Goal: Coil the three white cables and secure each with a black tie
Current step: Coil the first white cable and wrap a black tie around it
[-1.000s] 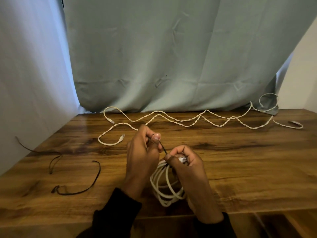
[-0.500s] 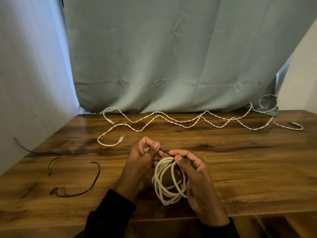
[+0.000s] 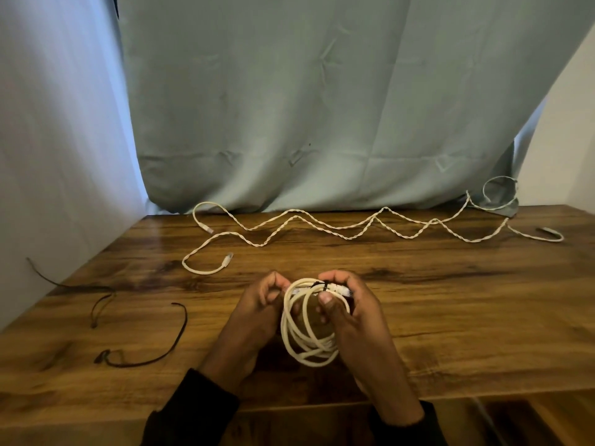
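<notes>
Both forearms run off the bottom edge – dark sleeves cut at the cuffs. Left hand (image 3: pixel 257 304): fingertips curled inward, hidden behind its own knuckles; what they pinch cannot be told. Right hand (image 3: pixel 351 304) covers the right side of the coiled cable (image 3: pixel 299 336), and its fingers hide part of the black tie (image 3: pixel 323 286) wrapped at the coil's top – whether the tie is fastened is not visible. Connector plugs under the right fingers too small to read. Far cables (image 3: pixel 338 225) blur near the curtain (image 3: pixel 322 107) at right. A thin tie (image 3: pixel 64 283) fades against the left wall.
</notes>
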